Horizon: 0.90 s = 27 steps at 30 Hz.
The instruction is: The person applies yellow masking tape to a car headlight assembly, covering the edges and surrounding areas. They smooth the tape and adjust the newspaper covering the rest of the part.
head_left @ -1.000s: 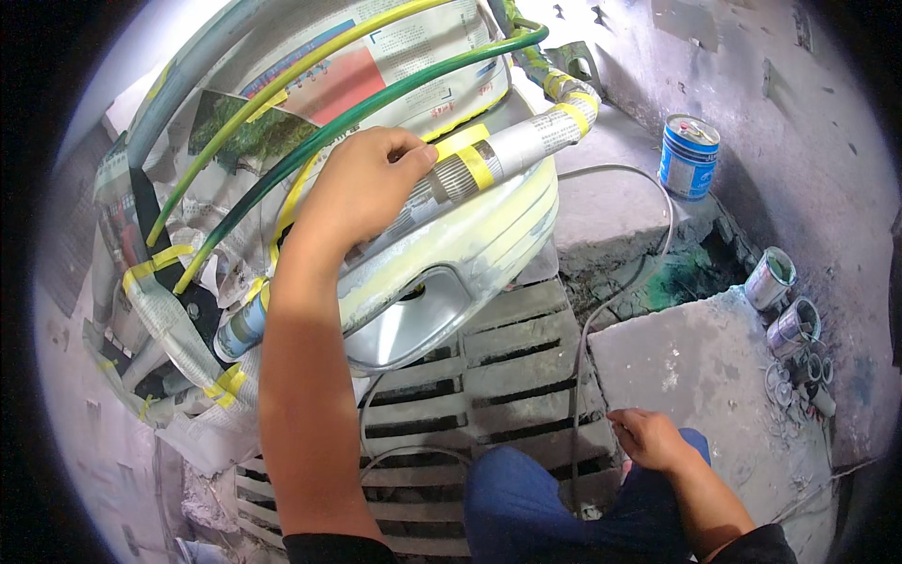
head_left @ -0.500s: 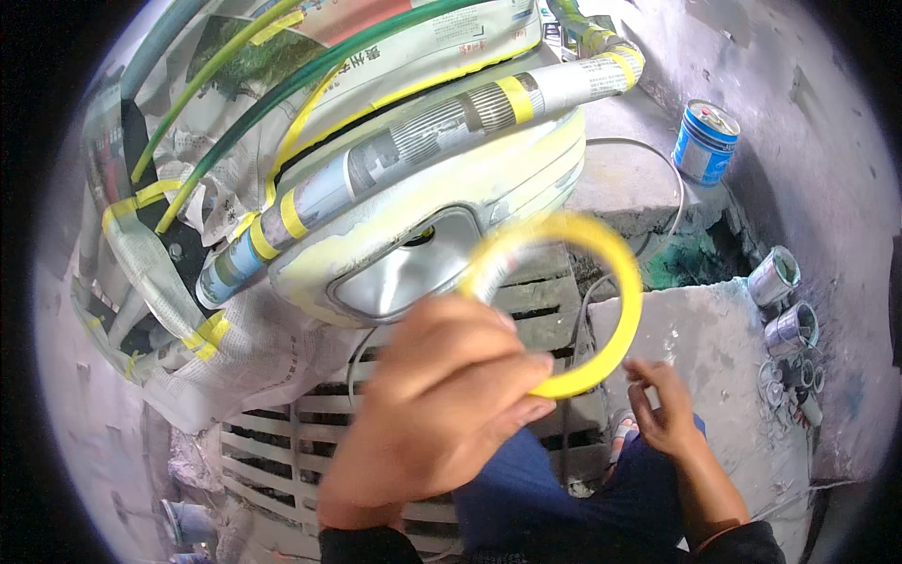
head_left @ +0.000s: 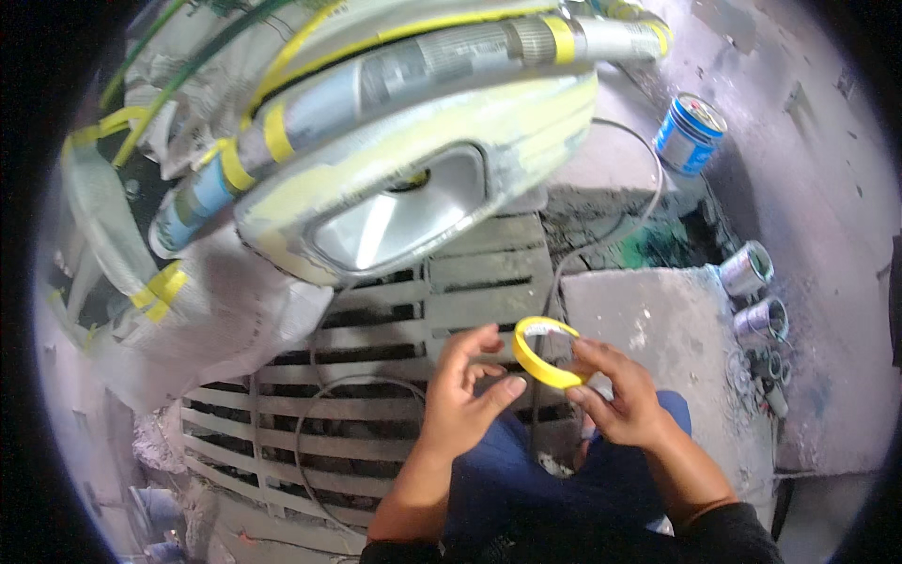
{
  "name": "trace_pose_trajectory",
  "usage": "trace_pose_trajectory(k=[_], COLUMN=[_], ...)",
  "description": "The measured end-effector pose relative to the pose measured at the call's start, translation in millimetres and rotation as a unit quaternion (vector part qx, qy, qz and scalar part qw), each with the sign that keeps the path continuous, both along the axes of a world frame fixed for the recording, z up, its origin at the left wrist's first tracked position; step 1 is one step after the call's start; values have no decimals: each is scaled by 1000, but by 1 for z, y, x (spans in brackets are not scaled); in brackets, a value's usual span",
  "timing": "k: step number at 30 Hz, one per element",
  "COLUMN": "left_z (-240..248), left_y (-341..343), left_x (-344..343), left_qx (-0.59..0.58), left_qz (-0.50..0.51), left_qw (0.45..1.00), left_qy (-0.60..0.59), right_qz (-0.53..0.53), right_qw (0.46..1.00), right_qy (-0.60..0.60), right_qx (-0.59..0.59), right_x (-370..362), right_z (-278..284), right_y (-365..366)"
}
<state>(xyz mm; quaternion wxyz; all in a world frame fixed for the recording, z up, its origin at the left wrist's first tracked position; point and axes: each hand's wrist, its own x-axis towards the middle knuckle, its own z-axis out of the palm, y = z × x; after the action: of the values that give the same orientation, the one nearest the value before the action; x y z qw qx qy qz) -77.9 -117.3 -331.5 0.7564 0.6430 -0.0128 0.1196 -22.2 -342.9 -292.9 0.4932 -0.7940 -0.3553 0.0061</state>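
A roll of yellow masking tape is pinched between the thumb and fingers of my right hand, in front of my knees. My left hand is open beside the roll, thumb and fingers apart with nothing in them. Beyond my hands stands a curved body panel with pale yellow filler patches, and a shiny recess is set into it. Above the recess runs a long part wrapped in newspaper, banded with yellow tape. More masking paper hangs at the panel's left end.
Slotted floor grating lies below the panel, a thin hose across it. At right, a concrete slab borders a green-stained pit. A blue can and smaller paint-smeared cans stand along the wall.
The tape roll has passed from my left hand, held up close, to my right hand lower down. My left hand has drawn back and opened. The view has shifted downward.
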Motion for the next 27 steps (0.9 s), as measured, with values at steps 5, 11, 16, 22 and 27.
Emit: trace_pose_trajectory(k=[5,11,16,22,27], left_z=[-1,5,-6,-14,-24], left_y=[-3,3,11,-3,-7], left_x=[-1,-6,-6,-3,-4], left_qx=[-6,59,-11,298,343], left_qz=[-1,22,10,149,172], left_qw=[1000,998,1000,941,919], left_qy=[-29,-22,-6,-66,-91], right_qz=[25,46,70,14,-48], right_qw=[998,997,995,987,983], right_qy=[-54,-65,-73,132,82], right_qx=[8,14,-8,-90,-155], right_x=[0,-1,-1,-8,-2], right_z=[-9,-10,-2,5,-11], right_y=[11,17,23,36,49])
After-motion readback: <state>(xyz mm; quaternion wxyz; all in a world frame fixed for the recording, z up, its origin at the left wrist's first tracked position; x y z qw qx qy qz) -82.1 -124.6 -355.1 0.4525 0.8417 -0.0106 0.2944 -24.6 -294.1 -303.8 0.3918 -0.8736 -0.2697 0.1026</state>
